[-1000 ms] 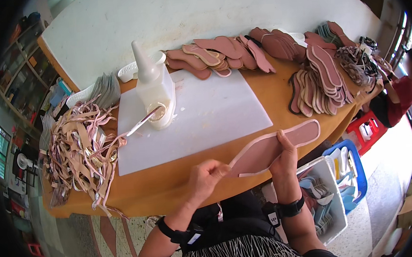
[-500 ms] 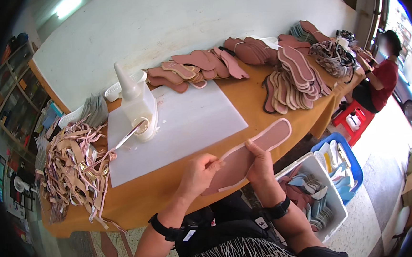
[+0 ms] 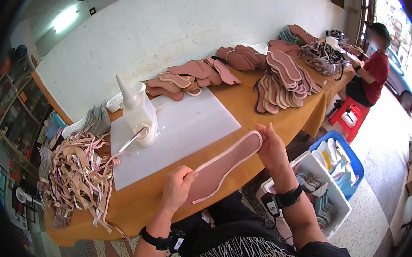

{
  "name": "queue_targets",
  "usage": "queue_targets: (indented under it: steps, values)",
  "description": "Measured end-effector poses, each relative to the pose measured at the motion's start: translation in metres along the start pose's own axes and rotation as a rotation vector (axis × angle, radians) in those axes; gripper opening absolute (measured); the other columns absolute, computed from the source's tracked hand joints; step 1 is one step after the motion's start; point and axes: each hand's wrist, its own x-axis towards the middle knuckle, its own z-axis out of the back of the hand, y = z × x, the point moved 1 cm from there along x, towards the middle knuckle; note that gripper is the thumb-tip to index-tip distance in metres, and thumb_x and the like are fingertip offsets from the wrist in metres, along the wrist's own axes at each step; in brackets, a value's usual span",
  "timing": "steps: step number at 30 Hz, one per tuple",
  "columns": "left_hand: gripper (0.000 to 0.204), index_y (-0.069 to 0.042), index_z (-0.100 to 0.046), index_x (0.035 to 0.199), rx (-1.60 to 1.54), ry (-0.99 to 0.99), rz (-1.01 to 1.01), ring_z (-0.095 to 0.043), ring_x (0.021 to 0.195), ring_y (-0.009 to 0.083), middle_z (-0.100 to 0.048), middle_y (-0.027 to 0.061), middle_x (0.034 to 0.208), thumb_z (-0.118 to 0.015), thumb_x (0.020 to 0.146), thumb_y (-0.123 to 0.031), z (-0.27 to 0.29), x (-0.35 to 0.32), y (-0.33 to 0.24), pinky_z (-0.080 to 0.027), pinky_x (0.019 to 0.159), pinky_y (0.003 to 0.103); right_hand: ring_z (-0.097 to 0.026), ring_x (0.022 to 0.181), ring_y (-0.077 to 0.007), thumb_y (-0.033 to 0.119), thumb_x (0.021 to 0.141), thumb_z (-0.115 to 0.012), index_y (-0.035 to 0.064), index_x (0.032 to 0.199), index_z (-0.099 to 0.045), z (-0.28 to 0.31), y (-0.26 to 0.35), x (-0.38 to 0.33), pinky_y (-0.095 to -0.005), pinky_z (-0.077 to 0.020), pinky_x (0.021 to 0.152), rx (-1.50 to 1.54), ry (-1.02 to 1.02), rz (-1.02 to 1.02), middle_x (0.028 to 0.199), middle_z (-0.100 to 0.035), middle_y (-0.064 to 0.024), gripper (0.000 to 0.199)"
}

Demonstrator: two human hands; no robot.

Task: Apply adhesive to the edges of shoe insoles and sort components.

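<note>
A brownish-pink shoe insole [image 3: 223, 168] with a pale strip along its edge is held up over the front of the table. My left hand [image 3: 178, 184] pinches the insole's edge at its wide left end. At the narrow far end, my right hand [image 3: 271, 145] grips the rim between thumb and fingers. Left of the insole lies a white board [image 3: 183, 139], bearing a white glue pot [image 3: 140, 114] with a cone-shaped top. A brush [image 3: 134, 139] rests in the pot's small round opening.
Tangled tan and pink straps [image 3: 78, 178] heap at the table's left. Stacked insoles [image 3: 286, 82] line the back. A white crate [image 3: 334, 220] and blue basket [image 3: 356, 165] stand on the floor at right. Beyond, a person in red [image 3: 374, 71] sits on a red stool [image 3: 351, 118].
My right hand has slid along the insole from its middle to the narrow end. My left hand and the insole have shifted left, and the view has turned slightly.
</note>
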Motion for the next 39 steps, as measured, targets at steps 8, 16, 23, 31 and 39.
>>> queue_targets:
  steps: [8, 16, 23, 31, 39]
  values:
    - [0.013, 0.002, -0.054, 0.071, 0.060, 0.032, -0.103, -0.053, 0.060, 0.0254, -0.055, 0.0136, 0.067, -0.059, 0.077, -0.009, 0.017, -0.013, 0.000, -0.041, 0.054, 0.032, -0.045, 0.067, -0.0048, 0.019, 0.084, -0.057, -0.0030, 0.083, -0.060, 0.000, 0.009, -0.034, -0.0209, -0.0383, 0.060, -1.097, 0.113, -0.176, 0.070, -0.053, 0.0041, 0.022]
    - [0.021, 0.000, -0.060, 0.072, 0.015, 0.237, 0.059, -0.049, 0.051, 0.0181, -0.055, 0.0103, 0.059, -0.062, 0.078, -0.020, 0.021, -0.016, 0.014, -0.038, 0.049, 0.030, -0.047, 0.066, -0.0056, 0.015, 0.083, -0.058, -0.0003, 0.081, -0.060, 0.038, 0.026, -0.064, -0.0202, -0.0382, 0.060, -0.913, -0.036, -0.096, 0.071, -0.053, 0.0037, 0.016]
    - [0.029, 0.000, -0.061, 0.069, -0.216, 0.186, 0.123, -0.046, 0.050, 0.0105, -0.052, 0.0051, 0.052, -0.065, 0.077, -0.027, 0.012, 0.001, 0.035, -0.036, 0.048, 0.026, -0.052, 0.071, -0.0057, 0.013, 0.081, -0.060, 0.0006, 0.091, -0.062, 0.031, 0.062, -0.074, -0.0221, -0.0424, 0.064, -1.044, 0.146, -0.324, 0.076, -0.058, 0.0031, 0.016]
    - [0.036, 0.001, -0.051, 0.107, -0.658, -0.090, 0.290, -0.052, 0.073, 0.0084, -0.055, 0.0048, 0.087, -0.065, 0.077, -0.012, 0.015, 0.000, 0.091, -0.043, 0.061, 0.021, -0.058, 0.056, -0.0142, 0.011, 0.078, -0.060, -0.0016, 0.082, -0.059, 0.055, 0.125, -0.005, -0.0241, -0.0474, 0.047, -0.873, -0.301, 0.019, 0.069, -0.057, -0.0054, 0.014]
    - [0.011, -0.003, -0.062, 0.085, 0.083, -0.397, 0.208, -0.057, 0.071, 0.0238, -0.063, 0.0091, 0.081, -0.060, 0.080, -0.013, 0.046, -0.031, 0.104, -0.046, 0.066, 0.034, -0.056, 0.058, -0.0128, 0.010, 0.080, -0.058, -0.0011, 0.084, -0.061, 0.068, 0.223, 0.159, -0.0234, -0.0455, 0.051, -0.722, -0.427, 0.330, 0.072, -0.059, -0.0059, 0.013]
